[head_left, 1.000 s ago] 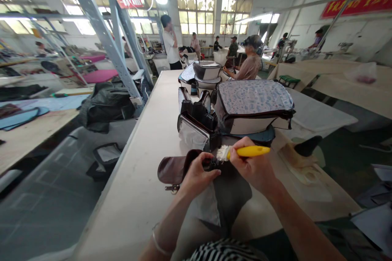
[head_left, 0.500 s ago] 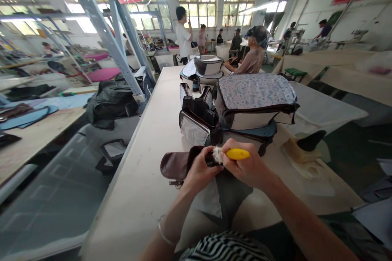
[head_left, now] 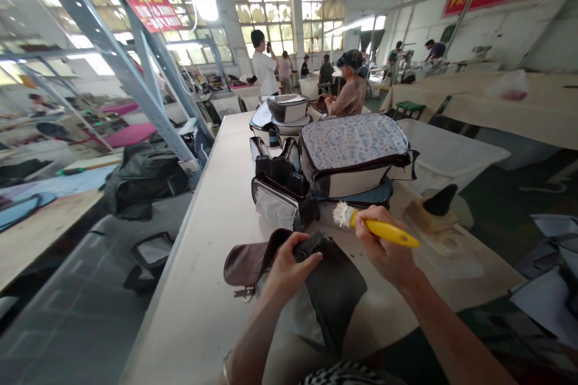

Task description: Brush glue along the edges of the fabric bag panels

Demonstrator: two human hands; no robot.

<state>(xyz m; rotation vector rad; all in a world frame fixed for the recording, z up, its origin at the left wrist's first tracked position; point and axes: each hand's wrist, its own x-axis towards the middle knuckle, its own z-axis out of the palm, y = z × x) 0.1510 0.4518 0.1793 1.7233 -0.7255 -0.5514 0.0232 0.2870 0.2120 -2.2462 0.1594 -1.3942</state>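
My left hand point(head_left: 291, 264) grips the upper edge of a dark bag piece point(head_left: 336, 283), thumb and fingers on either side of it. A brown leather flap point(head_left: 244, 263) with a metal clasp sticks out to the left of that hand. My right hand point(head_left: 383, 246) is closed round a yellow-handled brush point(head_left: 392, 232). The brush's whitish bristles point left, up and to the right of the bag piece, not touching it.
On the pale table point(head_left: 203, 216), beyond my hands, stand a patterned bag point(head_left: 354, 141) and black-and-clear bag parts point(head_left: 277, 201). A stained block with a dark piece point(head_left: 433, 216) lies at the right. A seated person point(head_left: 350, 93) works at the far end.
My right hand has moved right, taking the brush away from the bag piece. More of the dark piece shows beside my left hand. The view has shifted slightly.
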